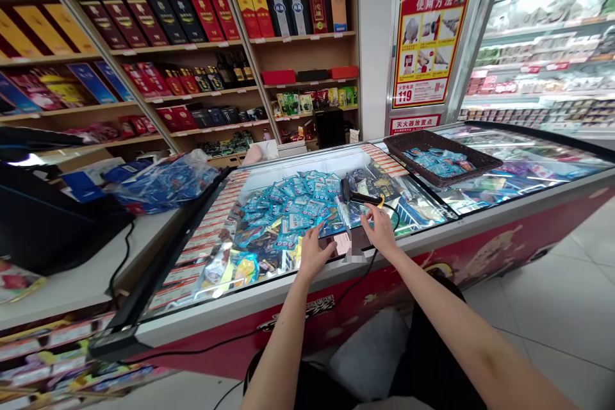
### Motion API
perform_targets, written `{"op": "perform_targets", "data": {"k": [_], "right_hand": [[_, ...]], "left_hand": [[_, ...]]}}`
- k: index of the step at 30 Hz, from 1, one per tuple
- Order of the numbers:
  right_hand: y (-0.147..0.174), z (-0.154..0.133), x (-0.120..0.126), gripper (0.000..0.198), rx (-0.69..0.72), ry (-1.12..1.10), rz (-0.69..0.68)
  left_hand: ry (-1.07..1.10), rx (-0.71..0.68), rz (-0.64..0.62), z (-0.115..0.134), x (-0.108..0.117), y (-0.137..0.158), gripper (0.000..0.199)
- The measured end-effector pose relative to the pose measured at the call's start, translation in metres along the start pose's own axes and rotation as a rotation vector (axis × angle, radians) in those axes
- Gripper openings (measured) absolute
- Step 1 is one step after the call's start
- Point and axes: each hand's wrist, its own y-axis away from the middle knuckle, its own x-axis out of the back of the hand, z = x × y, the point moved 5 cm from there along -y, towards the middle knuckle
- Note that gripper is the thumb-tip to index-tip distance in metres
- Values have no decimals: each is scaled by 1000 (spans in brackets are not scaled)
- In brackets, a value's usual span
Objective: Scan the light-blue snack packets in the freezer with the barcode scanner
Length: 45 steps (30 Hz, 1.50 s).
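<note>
From my remote seat I see a dark, flat, rectangular phone (342, 243) with a pale lit patch on its screen, at the near edge of a red-sided, glass-topped chest freezer (216, 307). It lies between the two bare hands, its long axis running left to right, roughly along the freezer's edge. Neither hand is clearly nearer: the left hand (313, 255) is at its left end, the right hand (383, 230) by its right.

The left hand's thumb and fingers stand apart, the thumb reaching over the phone's end; I cannot tell whether it grips. The right hand's fingers are loosely bent and slightly spread. Its thumb is hard to make out, so I cannot tell whether it pinches the phone. Just beyond its fingertips lies a black handheld scanner with a yellow trigger (359, 197). Small turquoise packets (307, 202) spread in a heap beyond the left hand.
</note>
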Motion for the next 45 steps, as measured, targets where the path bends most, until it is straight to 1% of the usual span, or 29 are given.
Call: {"op": "perform_targets", "data": {"k": [3, 7, 10, 16, 21, 24, 30, 36, 40, 45], "right_hand": [[-1, 0, -2, 41, -5, -17, -37], [-1, -1, -2, 40, -15, -17, -72], [-2, -2, 0, 39, -22, -29, -77], [-2, 3, 1, 39, -86, -112, -70], [-3, 6, 1, 38, -138, -172, -49], [-4, 6, 2, 38, -141, -208, -70], [-4, 4, -2, 36, -128, -218, -172], [-6, 1, -6, 30, -73, -221, -197], [-7, 1, -9, 29, -49, -202, -223], [-5, 5, -10, 28, -86, -201, -235]], "left_hand": [[-58, -13, -33, 4, -1, 0, 63], [-37, -26, -41, 7, 1, 2, 62], [-52, -22, -36, 8, 1, 3, 62], [-185, 3, -37, 8, -5, 0, 70], [-255, 5, -60, 13, -7, -1, 71], [-225, 7, -77, 15, -5, 0, 69], [-99, -15, -116, 11, 1, 1, 57], [0, -51, -119, 5, 6, 1, 54], [49, -52, -100, -1, 7, 0, 57], [103, -37, -131, -4, 6, 1, 63]]}}
